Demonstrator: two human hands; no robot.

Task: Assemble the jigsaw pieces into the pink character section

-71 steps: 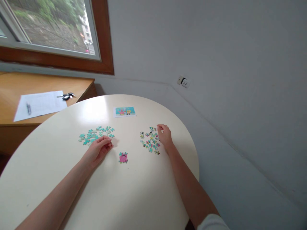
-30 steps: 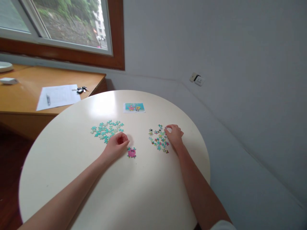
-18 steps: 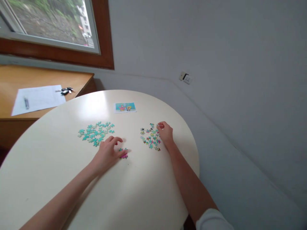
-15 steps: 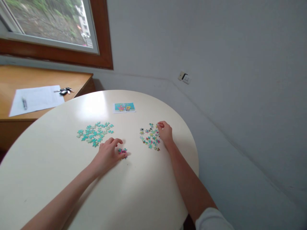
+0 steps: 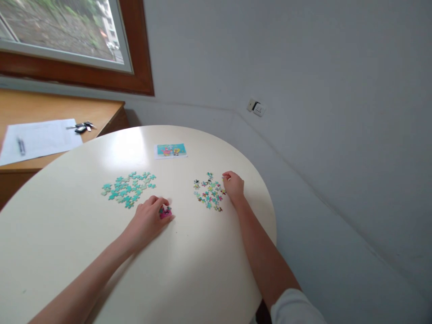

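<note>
The left hand (image 5: 148, 218) covers part of the pink block (image 5: 165, 213), hiding its full outline. Whether the right hand (image 5: 234, 185) pinches anything is too small to tell, as are the prints on the mixed pieces (image 5: 209, 205) just beside it. Beyond both hands, the card (image 5: 171, 151) is too small for fine detail. Well left of them, the pen (image 5: 21, 146) is blurred. The tabletop (image 5: 189, 265) runs off the left and bottom edges.

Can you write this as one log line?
left hand: around pink puzzle block; right hand: beside mixed pieces; teal pieces: on table; picture card: farther back
</note>
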